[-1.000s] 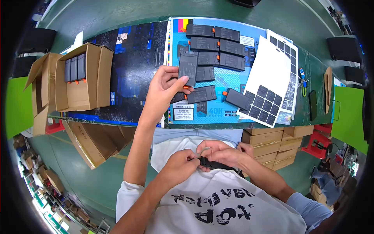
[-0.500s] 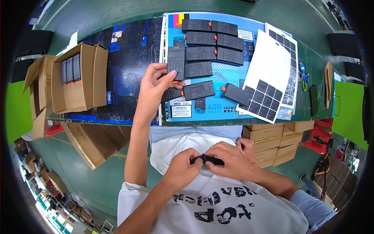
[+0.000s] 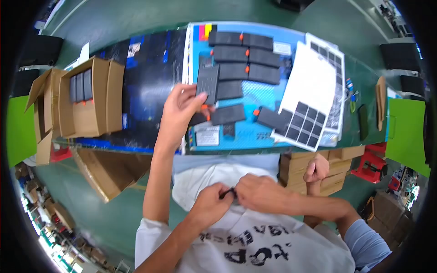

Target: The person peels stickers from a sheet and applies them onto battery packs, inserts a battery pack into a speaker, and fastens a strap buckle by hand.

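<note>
My left hand grips a dark rectangular device with an orange tip, holding it upright at the left of the blue printed sheet. Several similar dark devices lie in rows beside and below it. My right hand is closed in a fist beyond the table's near edge, with nothing visible in it. A co-worker's two hands meet in front of my white shirt, closed around a black strap.
An open cardboard box holding three dark devices stands on the left. White sheets with black squares overlap the blue sheet's right side. Cardboard boxes and a red stool stand below the table.
My left hand has moved left with the device. My right hand has come out from beside the co-worker's hand, up and rightward, into a fist. The co-worker's fingers have closed over the strap, hiding more of it.
</note>
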`<state>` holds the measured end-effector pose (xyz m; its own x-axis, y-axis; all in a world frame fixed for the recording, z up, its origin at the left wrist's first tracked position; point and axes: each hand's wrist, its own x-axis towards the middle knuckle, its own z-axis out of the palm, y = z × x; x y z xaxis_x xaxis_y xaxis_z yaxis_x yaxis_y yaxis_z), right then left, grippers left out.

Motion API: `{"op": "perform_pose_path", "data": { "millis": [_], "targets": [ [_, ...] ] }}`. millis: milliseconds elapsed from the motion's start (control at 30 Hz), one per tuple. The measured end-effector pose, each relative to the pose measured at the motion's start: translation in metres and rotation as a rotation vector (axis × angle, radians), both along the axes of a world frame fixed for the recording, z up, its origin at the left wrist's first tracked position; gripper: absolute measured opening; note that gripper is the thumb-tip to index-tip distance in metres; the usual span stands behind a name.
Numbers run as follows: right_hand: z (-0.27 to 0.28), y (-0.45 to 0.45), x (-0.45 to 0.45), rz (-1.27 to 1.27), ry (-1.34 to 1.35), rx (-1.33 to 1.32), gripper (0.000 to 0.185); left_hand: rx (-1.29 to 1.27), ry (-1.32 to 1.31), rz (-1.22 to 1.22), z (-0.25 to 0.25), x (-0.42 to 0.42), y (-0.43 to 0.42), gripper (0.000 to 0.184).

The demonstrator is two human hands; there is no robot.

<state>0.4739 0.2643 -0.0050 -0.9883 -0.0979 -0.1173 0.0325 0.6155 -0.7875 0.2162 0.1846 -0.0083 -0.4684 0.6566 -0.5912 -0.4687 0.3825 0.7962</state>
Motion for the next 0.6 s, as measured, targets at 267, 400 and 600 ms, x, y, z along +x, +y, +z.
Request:
{"op": "perform_pose_path", "data": {
  "millis": [267, 400, 600],
  "targets": [
    [-0.042, 0.129, 0.023, -0.311, 0.175, -0.408, 0.020, 0.282, -0.054, 0.047, 0.004, 0.006, 0.046, 0.031],
    [-0.068, 0.185, 0.018, -0.577, 0.234, -0.910, 0.037, 0.340, -0.066, -0.037, -0.009, 0.022, 0.064, 0.042],
    [-0.069, 0.158, -0.025, -0.328, 0.221, -1.078, 0.058, 0.346, 0.002, -0.022, -0.025, 0.038, 0.083, 0.037]
  ]
}}
